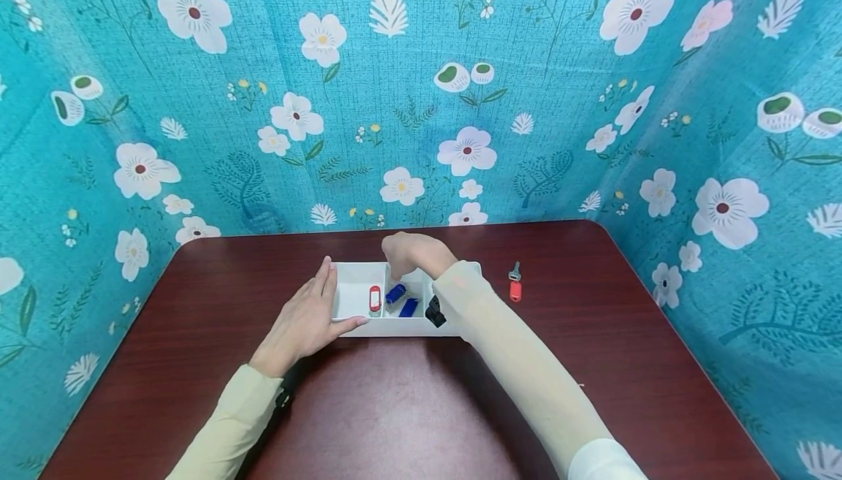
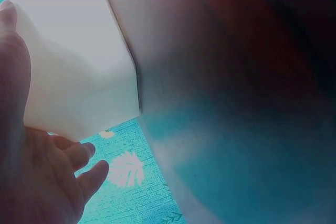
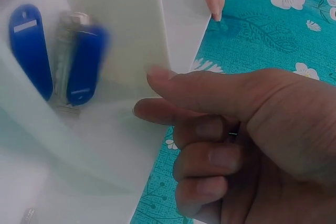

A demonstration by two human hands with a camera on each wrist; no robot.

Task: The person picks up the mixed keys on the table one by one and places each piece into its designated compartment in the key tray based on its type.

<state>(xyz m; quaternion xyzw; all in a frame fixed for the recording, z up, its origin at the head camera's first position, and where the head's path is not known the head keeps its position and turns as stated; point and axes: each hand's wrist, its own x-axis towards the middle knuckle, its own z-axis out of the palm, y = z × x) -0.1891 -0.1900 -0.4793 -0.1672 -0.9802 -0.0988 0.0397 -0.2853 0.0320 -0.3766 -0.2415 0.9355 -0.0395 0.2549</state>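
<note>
A white divided box (image 1: 388,328) stands on the table. My left hand (image 1: 309,315) rests against its left end, fingers straight along the side and thumb reaching over the front edge; in the left wrist view the hand (image 2: 47,171) lies against the white wall. Over the middle compartment's back wall is my right hand (image 1: 417,252), thumb and index finger slightly apart with nothing between them, other fingers curled. Two blue key tags lie in that compartment: one (image 3: 31,51) sharp, the other (image 3: 86,66) blurred beside a metal key (image 3: 64,61). A red-framed key tag (image 1: 375,298) lies in the left compartment.
A key (image 1: 515,270) with a red tag (image 1: 515,291) lies on the dark red-brown table (image 1: 421,407), right of the box. My right forearm (image 1: 520,356) hides most of the right compartment. A flowered blue curtain (image 1: 395,100) hangs behind the table and along both sides.
</note>
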